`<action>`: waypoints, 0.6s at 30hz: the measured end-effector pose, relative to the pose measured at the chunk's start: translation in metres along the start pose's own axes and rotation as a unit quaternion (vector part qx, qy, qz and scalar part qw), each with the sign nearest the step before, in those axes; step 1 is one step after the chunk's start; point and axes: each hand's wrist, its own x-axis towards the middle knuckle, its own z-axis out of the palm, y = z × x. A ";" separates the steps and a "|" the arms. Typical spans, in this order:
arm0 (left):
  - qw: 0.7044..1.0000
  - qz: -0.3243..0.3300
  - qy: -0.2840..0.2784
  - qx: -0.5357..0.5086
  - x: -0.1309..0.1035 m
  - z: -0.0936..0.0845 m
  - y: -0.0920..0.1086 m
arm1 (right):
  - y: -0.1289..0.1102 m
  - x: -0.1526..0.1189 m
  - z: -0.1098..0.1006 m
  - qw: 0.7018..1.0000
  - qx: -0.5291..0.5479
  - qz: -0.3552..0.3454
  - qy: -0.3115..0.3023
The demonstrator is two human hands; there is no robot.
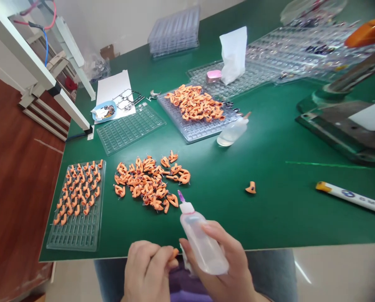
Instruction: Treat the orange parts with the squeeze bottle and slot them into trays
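My right hand (231,256) is wrapped round a soft clear squeeze bottle (203,243) with a white cap and a purple needle tip pointing up and left. A bit of white tissue (185,260) shows under the bottle, beside that hand. Just left of it, my left hand (149,268) pinches a small orange plastic part (174,253), mostly hidden by the fingers. Both hands are at the table's near edge. Beyond them lies a loose heap of curved orange parts (146,182). A single orange part (251,188) sits apart to the right.
At left, a clear tray (74,241) holds rows of orange parts. Farther back are an empty green-looking tray (130,128), stacked trays under more orange parts (196,102), and a second bottle (233,132). A white pen-like stick (353,197) and a metal stand (344,126) are at right.
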 end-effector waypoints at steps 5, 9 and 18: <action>0.987 -0.092 -0.003 -0.132 -0.003 -0.001 -0.005 | 0.003 0.000 -0.005 0.995 -0.027 0.063 0.069; 0.918 -0.268 -0.034 -0.292 -0.001 0.000 -0.007 | 0.000 0.002 -0.005 0.988 0.034 0.140 0.051; 0.535 -0.587 -0.003 -0.608 0.004 0.017 -0.003 | -0.014 0.003 0.009 0.940 0.144 0.306 0.034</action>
